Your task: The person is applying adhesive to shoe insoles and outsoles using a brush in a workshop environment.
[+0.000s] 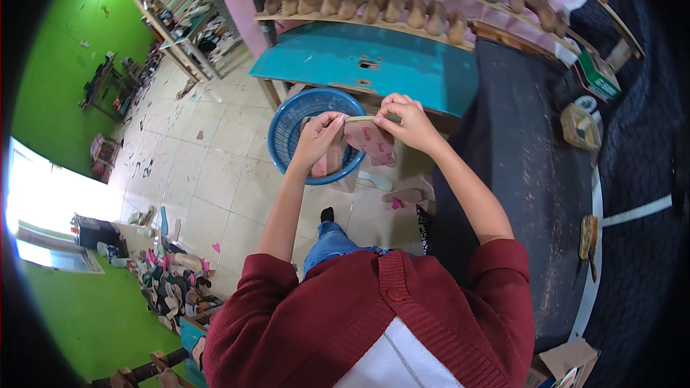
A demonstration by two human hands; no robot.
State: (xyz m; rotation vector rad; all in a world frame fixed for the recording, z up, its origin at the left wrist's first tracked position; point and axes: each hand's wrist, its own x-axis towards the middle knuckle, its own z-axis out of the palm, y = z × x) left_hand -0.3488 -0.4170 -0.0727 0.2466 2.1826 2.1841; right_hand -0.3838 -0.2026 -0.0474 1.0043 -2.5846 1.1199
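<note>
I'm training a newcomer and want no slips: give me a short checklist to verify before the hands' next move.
1. Left grip: ok. The left hand pinches the upper edge of the pink piece near its left end.
2. Right grip: ok. The right hand pinches that edge near its right end.
3. Basket opening: ok. The blue basket faces up, with pink material inside.
4. Gap between piece and basket: cannot tell. The piece overlaps the rim in this view, but its height is unclear.
5. Tidy floor: not ok. Scraps are scattered, including a bright pink one.
</note>
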